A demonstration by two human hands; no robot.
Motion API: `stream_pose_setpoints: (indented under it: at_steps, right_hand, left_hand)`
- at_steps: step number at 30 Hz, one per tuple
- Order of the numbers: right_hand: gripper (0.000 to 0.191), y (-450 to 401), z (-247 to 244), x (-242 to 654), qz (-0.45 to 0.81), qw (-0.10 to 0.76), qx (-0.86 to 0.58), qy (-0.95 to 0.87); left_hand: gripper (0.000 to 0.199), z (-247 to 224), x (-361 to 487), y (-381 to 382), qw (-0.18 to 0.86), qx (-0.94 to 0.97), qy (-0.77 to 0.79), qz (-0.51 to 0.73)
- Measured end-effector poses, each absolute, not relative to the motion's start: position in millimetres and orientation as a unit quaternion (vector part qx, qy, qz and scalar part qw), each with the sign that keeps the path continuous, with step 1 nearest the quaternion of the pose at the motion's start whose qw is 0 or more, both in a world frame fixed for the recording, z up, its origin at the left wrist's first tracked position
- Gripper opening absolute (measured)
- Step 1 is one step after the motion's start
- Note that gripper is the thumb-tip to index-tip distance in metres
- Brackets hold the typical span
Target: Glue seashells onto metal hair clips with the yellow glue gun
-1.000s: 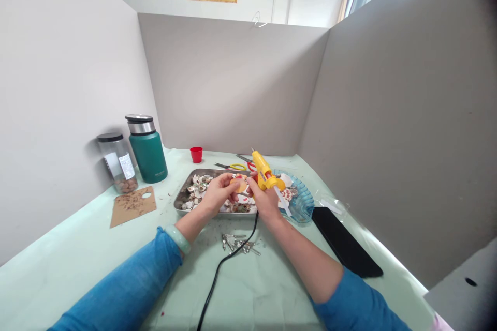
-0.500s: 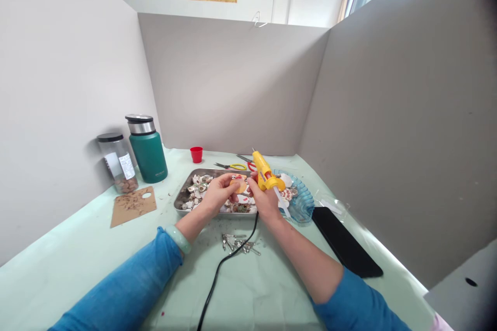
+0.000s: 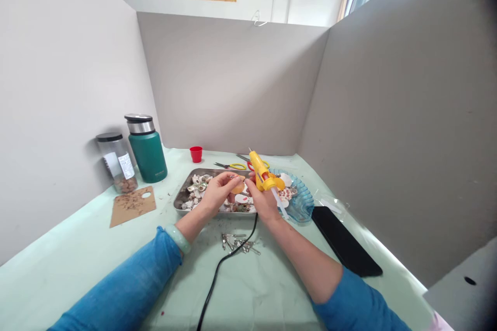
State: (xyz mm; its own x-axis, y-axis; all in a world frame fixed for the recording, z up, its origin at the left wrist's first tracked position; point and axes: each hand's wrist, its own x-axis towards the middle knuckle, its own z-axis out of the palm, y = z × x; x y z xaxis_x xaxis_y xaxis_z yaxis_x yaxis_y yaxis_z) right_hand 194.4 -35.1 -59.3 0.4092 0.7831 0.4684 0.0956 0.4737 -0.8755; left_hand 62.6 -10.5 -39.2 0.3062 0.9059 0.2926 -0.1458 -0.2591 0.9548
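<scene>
Over the metal tray (image 3: 181, 206) of shells, my left hand (image 3: 217, 194) pinches a small flat orange disc (image 3: 238, 187); whether it is a shell I cannot tell. Held in my right hand (image 3: 265, 202) is a yellow glue gun (image 3: 262, 170), its nozzle pointing up and away and a clear glue stick (image 3: 280, 204) jutting from its back end. The right thumb and fingertips come close to the disc's right edge; whether they touch it is too small to tell. A black cord (image 3: 220, 265) runs from under the right hand toward me.
Metal clips (image 3: 240, 243) lie in front of the tray. Right stand a blue glass dish (image 3: 305, 199) with shells and a black slab (image 3: 345, 240). Scissors (image 3: 233, 166) and a red cup (image 3: 196, 154) are behind. Left are a green flask (image 3: 147, 152), a jar (image 3: 117, 163) and cardboard (image 3: 132, 207).
The glue gun has shifted slightly left, its nozzle nearer the middle. The right fingertips have moved a little closer to the orange disc, which has turned slightly in my left hand.
</scene>
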Motion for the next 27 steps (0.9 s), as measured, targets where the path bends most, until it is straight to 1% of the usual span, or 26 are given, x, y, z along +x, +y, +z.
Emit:
stream_pose_setpoints:
  at_steps: [5,14,27]
  right_hand:
    - [0.036,-37.4,-58.6,192.8,0.240,0.700,-0.454,-0.497]
    - [0.033,-37.2,-59.1,191.8,0.263,0.698,-0.439,-0.501]
    - [0.032,-36.5,-57.0,193.4,0.342,0.687,-0.393,-0.507]
  left_hand:
    - [0.034,-41.4,61.7,-9.3,0.506,0.619,0.310,0.515]
    - [0.031,-42.9,60.6,-7.7,0.499,0.621,0.303,0.523]
    - [0.026,-37.7,58.1,-10.4,0.542,0.600,0.300,0.506]
